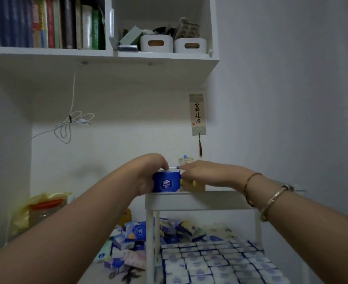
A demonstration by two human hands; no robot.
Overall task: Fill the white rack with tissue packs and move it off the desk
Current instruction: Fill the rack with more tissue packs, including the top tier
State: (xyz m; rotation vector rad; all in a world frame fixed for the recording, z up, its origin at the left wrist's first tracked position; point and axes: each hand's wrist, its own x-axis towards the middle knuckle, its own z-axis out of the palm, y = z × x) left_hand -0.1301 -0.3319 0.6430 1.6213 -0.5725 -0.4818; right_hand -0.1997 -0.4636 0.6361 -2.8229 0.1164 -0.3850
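- Left hand point(148, 177): grip closed round a blue tissue pack point(166, 182), which stands at the front edge of the top tier of the white rack point(189, 199).
- Right hand point(197, 171): fingers laid flat, tips touching the pack's top; nothing is held by it.
- Risk: the pack, being at the tier's lip, may be tipped off forward if pushed unevenly.
- Risk: yellow packs point(192, 184) just behind may be displaced.
- Lower tier point(220, 261): filled with rows of packs, tightly set.
- Loose packs point(128, 242) lie heaped on the worktop beside the rack; the rack is not yet moved off it.
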